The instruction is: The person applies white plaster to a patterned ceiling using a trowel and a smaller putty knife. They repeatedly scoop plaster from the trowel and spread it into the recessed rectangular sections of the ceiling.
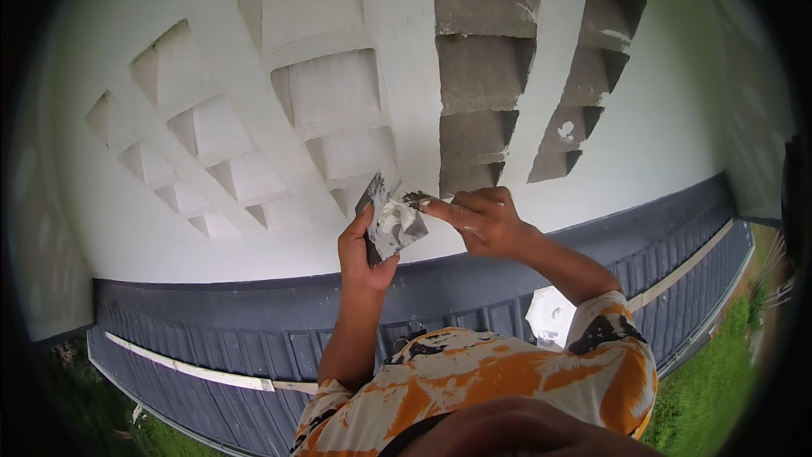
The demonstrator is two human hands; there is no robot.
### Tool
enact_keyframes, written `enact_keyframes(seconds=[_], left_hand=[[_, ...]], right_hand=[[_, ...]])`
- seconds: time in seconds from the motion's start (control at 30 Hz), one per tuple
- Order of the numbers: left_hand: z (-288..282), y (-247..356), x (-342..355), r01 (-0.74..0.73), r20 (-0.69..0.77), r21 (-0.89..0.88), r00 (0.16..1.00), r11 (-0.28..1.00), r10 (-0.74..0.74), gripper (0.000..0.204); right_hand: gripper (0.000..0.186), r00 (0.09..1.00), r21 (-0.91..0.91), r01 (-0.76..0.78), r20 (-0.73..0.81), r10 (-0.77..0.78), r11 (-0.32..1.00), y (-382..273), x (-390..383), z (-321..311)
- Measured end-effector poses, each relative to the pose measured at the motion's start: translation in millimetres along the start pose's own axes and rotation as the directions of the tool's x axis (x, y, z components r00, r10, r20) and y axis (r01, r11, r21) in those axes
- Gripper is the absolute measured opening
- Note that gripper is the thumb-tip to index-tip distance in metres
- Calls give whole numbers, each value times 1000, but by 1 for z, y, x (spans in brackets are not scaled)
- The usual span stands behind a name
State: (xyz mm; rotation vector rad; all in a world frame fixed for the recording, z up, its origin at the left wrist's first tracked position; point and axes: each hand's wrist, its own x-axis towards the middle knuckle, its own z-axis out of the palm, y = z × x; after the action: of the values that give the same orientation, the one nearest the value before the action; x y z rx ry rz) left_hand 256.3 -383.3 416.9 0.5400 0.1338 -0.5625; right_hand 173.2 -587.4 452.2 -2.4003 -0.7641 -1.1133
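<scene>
My left hand (362, 247) grips the edge of a flat grey metal plate (414, 232), a broad putty knife or small hawk, its thumb along the near side. A heap of wet white plaster (396, 218) lies smeared over the plate. My right hand (489, 222) is closed on a small putty knife (416, 200) with a dirty blade, its forefinger stretched along it. That blade is at the plate's right edge, close to the plaster. White specks stick to my right fingers. Most of the small knife's handle is hidden in my right hand.
Ahead rises a white wall (406, 118) with rows of stepped recesses; those at left are white, those at right bare grey (478, 76). Below runs a dark ribbed metal roof (220, 330) with wooden battens (190, 364). A white container (550, 315) holding white material sits by my right arm.
</scene>
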Motion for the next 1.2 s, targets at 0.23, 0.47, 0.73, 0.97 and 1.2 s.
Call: enact_keyframes(seconds=[0.23,0.47,0.73,0.97,1.2], left_hand=[[8,29,-4,-348,228,233,927,908,297,25],[23,26,-19,-524,339,467,850,712,403,13],[18,23,-15,-556,301,587,825,589,479,21],[16,44,-12,-573,48,313,806,757,590,19],[7,-6,-5,-80,-210,187,970,979,119,28]], right_hand=[[50,987,-61,-159,0,159,985,3,-11,-38],[49,955,-142,52,298,-8,989,-34,17,-53],[51,951,-60,-66,300,81,996,-37,21,-42],[27,883,444,-467,273,381,765,-11,-6,-30],[26,863,627,-450,120,491,636,-11,-40,26]])
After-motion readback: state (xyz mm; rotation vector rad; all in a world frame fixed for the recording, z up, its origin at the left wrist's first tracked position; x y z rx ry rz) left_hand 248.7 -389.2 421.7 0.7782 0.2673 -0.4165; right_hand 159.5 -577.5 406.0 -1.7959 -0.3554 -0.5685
